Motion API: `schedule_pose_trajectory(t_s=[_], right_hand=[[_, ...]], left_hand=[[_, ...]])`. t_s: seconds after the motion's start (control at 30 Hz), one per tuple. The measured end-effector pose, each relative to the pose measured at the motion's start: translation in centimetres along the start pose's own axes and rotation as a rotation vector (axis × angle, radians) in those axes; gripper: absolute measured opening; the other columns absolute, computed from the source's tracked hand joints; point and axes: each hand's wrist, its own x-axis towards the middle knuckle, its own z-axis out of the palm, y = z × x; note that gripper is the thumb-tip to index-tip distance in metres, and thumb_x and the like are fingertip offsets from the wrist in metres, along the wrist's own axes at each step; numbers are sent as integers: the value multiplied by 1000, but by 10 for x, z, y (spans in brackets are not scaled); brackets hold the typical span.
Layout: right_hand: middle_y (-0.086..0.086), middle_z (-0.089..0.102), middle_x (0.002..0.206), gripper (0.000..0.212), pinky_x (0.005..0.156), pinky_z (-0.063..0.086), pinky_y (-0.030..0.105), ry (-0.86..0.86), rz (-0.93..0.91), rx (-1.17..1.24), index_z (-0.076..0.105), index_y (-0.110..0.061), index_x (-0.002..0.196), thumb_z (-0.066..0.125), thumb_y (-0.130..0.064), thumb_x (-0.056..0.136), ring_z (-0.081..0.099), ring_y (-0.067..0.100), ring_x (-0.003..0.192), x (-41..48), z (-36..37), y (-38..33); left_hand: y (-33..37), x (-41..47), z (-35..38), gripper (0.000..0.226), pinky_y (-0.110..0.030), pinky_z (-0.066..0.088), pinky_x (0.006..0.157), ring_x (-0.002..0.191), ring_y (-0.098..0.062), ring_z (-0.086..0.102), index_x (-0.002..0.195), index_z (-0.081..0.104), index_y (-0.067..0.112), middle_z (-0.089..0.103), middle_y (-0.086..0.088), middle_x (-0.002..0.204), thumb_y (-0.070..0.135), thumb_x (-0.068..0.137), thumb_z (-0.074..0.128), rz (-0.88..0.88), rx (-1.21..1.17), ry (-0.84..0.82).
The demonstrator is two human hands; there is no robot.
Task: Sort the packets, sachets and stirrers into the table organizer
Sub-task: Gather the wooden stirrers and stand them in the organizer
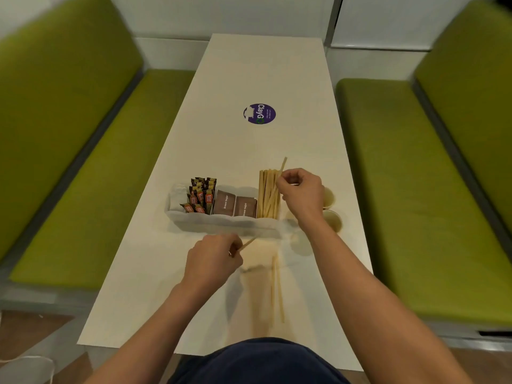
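A white table organizer (221,221) stands mid-table. Its compartments hold white sachets (177,196), brown-and-orange packets (201,196), brown sugar sachets (235,207) and upright wooden stirrers (267,194). My right hand (300,194) pinches one stirrer (283,165) that slants over the stirrer compartment. Near the organizer's front wall, my left hand (212,257) holds another stirrer (248,243) just above the table. Loose stirrers (277,289) lie on the table in front of me, blurred.
Paper cups (332,214) stand to the right of the organizer, partly behind my right wrist. A purple round sticker (259,114) marks the long white table (263,73). Green benches (83,176) line both sides.
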Motion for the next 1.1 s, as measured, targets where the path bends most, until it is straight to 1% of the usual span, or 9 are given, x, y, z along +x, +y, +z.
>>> schedule_pose_trajectory(t_s=[0.07, 0.17, 0.33, 0.53, 0.67, 0.77, 0.87, 1.0, 1.1], right_hand=[[-9, 73, 77, 3, 75, 62, 45, -27, 11, -45, 73, -26, 82, 74, -24, 79, 71, 14, 76, -1, 5, 10], [-12, 70, 78, 4, 69, 55, 32, -42, -11, -129, 72, -22, 86, 72, -21, 83, 65, 6, 73, -3, 8, 18], [-13, 70, 80, 8, 75, 55, 32, -16, -29, -223, 75, -19, 93, 72, -21, 85, 66, 8, 79, -9, 10, 28], [-9, 72, 83, 12, 68, 42, 16, -16, -54, -272, 77, -16, 97, 70, -21, 89, 63, 7, 80, -12, 6, 33], [-11, 71, 81, 12, 75, 52, 25, -3, -89, -264, 76, -16, 96, 68, -21, 89, 65, 5, 78, -15, 6, 34], [-7, 71, 96, 26, 82, 56, 32, -5, -89, -246, 71, -16, 115, 64, -22, 91, 65, 6, 81, -18, 5, 33], [-6, 63, 116, 45, 85, 55, 32, -6, -92, -234, 58, -18, 139, 61, -23, 94, 63, 4, 83, -20, 8, 34], [-2, 54, 142, 51, 98, 49, 31, -20, -34, -175, 45, -16, 151, 52, -26, 101, 60, 10, 110, -19, 14, 29], [1, 50, 152, 52, 111, 42, 38, -62, 48, -142, 38, -16, 156, 43, -27, 105, 54, 18, 130, -16, 19, 25]], left_hand=[[4, 3, -20, 11, -29, 55, 68, 76, -4, 66, 88, 73, 33, 71, 16, 78, 25, 80, 72, -24, -234, 83], [19, 20, -46, 5, -24, 56, 69, 72, -3, 68, 85, 75, 26, 72, 13, 73, 23, 82, 75, -29, -518, 219], [42, 71, -57, 10, -36, 61, 78, 75, -3, 70, 88, 75, 24, 74, 12, 78, 22, 79, 76, -62, -699, 395], [63, 104, -39, 10, -37, 62, 73, 73, -6, 71, 87, 74, 23, 73, 10, 76, 23, 77, 75, -72, -742, 375], [65, 106, -19, 7, -28, 57, 66, 70, -9, 70, 82, 71, 25, 72, 10, 75, 23, 75, 73, -131, -719, 301], [62, 102, -5, 9, -11, 45, 55, 69, -9, 66, 85, 72, 18, 71, 7, 75, 18, 76, 73, -140, -643, 250], [60, 104, 4, 7, -18, 48, 59, 68, -10, 64, 87, 71, 16, 70, 5, 74, 16, 80, 71, -100, -550, 196], [57, 106, 11, 17, -27, 55, 75, 77, -13, 66, 98, 73, 11, 73, -1, 88, 10, 82, 69, -44, -411, 193], [54, 105, 10, 28, -31, 55, 79, 84, -18, 65, 110, 71, 10, 66, -6, 101, 10, 82, 70, -23, -373, 174]])
